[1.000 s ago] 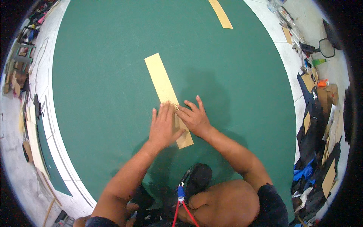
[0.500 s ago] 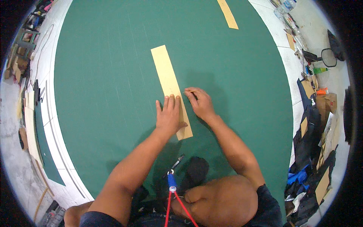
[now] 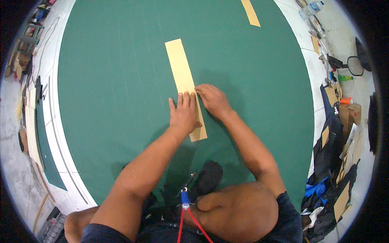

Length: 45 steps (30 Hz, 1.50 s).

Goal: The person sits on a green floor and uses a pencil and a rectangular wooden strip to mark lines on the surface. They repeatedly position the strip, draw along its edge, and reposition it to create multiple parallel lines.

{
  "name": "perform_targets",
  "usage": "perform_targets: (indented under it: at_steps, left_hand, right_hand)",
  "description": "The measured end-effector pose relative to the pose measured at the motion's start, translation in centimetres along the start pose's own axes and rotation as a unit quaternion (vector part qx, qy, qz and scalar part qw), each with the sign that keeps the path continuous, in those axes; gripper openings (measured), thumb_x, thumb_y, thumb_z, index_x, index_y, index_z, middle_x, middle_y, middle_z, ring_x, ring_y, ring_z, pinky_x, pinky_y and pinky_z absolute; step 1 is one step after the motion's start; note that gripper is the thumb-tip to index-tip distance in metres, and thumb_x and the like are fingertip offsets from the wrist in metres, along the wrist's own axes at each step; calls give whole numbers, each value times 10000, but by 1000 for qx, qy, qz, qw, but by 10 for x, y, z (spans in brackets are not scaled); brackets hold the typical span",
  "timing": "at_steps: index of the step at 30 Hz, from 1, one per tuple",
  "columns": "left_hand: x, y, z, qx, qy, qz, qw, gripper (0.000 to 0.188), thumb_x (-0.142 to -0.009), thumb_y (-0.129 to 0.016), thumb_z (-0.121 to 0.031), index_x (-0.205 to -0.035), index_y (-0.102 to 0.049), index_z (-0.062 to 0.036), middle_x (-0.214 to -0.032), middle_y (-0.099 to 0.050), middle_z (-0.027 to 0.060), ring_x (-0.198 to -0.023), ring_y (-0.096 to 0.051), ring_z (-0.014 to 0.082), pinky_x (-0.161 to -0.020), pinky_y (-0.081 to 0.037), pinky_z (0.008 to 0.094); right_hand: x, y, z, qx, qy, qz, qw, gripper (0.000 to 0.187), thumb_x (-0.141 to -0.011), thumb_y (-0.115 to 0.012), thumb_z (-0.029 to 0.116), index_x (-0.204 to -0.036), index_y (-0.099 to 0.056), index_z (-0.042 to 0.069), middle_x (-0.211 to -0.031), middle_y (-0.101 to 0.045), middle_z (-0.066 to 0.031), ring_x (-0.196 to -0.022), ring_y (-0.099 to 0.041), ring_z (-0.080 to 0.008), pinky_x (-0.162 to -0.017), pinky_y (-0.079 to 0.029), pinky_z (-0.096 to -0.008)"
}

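Note:
A long tan cardboard strip (image 3: pixel 179 67) lies slantwise on a wide green cloth (image 3: pixel 109 73). My left hand (image 3: pixel 184 113) rests flat on the lower half of the strip, fingers spread and pressing down. At the strip's right edge is my right hand (image 3: pixel 214 100), its thumb and fingers pinched together and the fingertips right at the edge. Something small and thin seems to sit in that pinch, too small to name. Faint pale lines run along the cloth to the left of the strip.
Another tan strip (image 3: pixel 251 14) lies at the far end of the cloth. Along the right are a plastic bottle (image 3: pixel 312 9), a round-framed mirror (image 3: pixel 355 66) and dark fabric scraps with cardboard pieces. A red lanyard (image 3: pixel 181 222) hangs in front of me beside my bent knee.
My right hand has come left and slightly up, its fingertips now at the strip's edge. The whole view has shifted a little; my left hand stays flat on the strip.

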<state>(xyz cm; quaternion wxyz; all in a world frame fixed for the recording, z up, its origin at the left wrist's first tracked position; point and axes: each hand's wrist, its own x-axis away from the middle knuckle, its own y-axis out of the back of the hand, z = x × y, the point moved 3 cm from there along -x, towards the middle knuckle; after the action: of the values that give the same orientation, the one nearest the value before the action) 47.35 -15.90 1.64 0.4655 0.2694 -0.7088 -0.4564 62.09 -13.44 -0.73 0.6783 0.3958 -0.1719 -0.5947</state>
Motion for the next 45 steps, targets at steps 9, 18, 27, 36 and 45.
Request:
perform_targets:
  at_steps: [9,18,27,36,45]
  left_hand:
    - [2,0,3,3,1,-11,1000,1218,-676,-902,-528,-1592,-268,-36,-1627,-321,176,-1529,-295,360,-1188,-255,681]
    - [0,-1,3,-5,-12,-27,1000,1190,-675,-907,-522,-1571,-301,-27,-1610,-343,170,-1520,-315,349,-1172,-284,677]
    - [0,4,4,-10,-6,-5,1000,1231,-685,-892,-562,-1596,-254,-35,-1628,-319,180,-1524,-305,369,-1179,-292,675]
    - [-1,1,6,-4,-14,-5,1000,1209,-697,-894,-541,-1590,-261,-27,-1620,-319,185,-1527,-291,371,-1189,-270,666]
    - [1,4,6,7,-23,9,1000,1219,-705,-878,-570,-1598,-244,-33,-1636,-288,222,-1535,-265,415,-1186,-281,667]
  right_hand:
    - [85,13,31,22,66,161,984,247,-904,-570,148,-1125,-628,52,-1090,-690,-151,-982,-678,-380,-811,-561,-489]
    - [100,27,47,-25,0,122,992,202,-929,-581,125,-1111,-652,75,-1021,-693,-134,-951,-676,-372,-806,-556,-485]
    - [115,25,42,-26,-27,203,978,133,-978,-606,170,-1036,-637,54,-973,-674,-147,-910,-652,-378,-783,-534,-481]
    - [113,27,44,-13,-7,220,975,130,-985,-619,173,-1030,-634,52,-969,-673,-143,-911,-644,-382,-788,-527,-476]
    - [13,4,6,11,4,92,996,193,-1009,-578,216,-1089,-637,51,-1033,-683,-142,-991,-652,-369,-846,-534,-478]
